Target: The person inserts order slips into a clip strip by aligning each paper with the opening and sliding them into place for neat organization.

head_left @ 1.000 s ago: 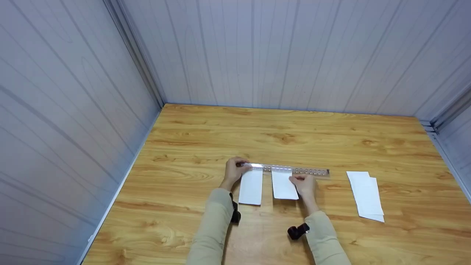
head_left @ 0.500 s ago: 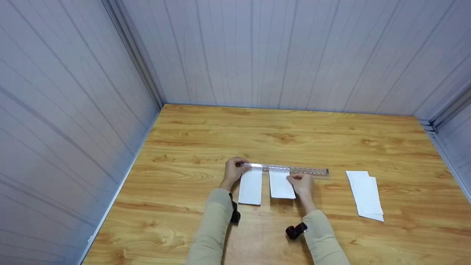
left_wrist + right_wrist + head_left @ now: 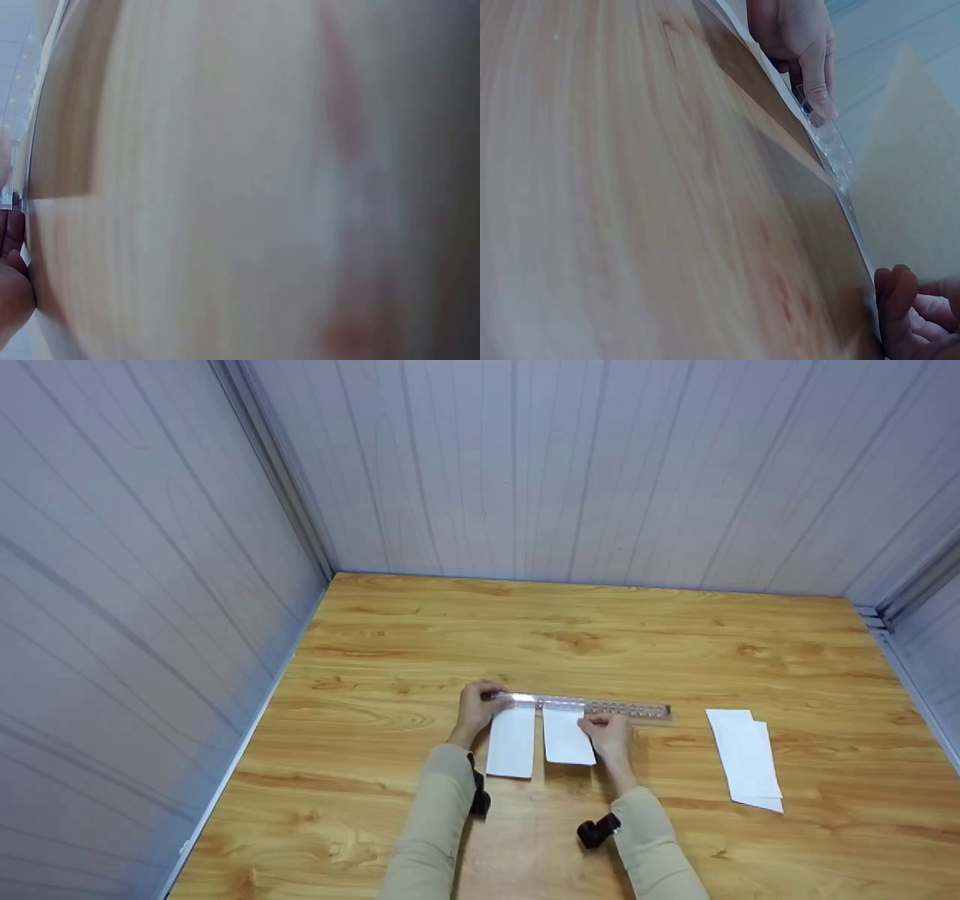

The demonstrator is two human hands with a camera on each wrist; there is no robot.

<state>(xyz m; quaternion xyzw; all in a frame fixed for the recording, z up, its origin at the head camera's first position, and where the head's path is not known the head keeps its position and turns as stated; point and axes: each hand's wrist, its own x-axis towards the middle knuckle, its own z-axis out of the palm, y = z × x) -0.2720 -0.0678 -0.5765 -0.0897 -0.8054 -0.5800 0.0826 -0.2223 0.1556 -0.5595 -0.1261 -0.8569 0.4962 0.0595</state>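
Note:
In the head view my left hand (image 3: 476,711) holds the left end of a clear plastic ruler (image 3: 630,709), its thumb on top in the right wrist view. Below the ruler, beside that hand, is a white paper strip (image 3: 511,744). A second white paper strip (image 3: 568,739) stands just right of it, a narrow gap between them. My right hand (image 3: 615,737) pinches this second strip by its right edge; its top meets the ruler and its lower end looks raised off the table. In the left wrist view only a bit of the left hand (image 3: 13,292) shows.
Two overlapping white paper strips (image 3: 744,761) lie on the wooden table (image 3: 420,645) to the right. Pale panel walls (image 3: 480,472) rise behind and at the sides. Small black cameras sit on both wrists, the right one (image 3: 596,832) close above the tabletop.
My right hand has drawn its paper strip leftward along the ruler, narrowing the gap to the other strip. The left hand, the ruler and the strips at the right stay where they were.

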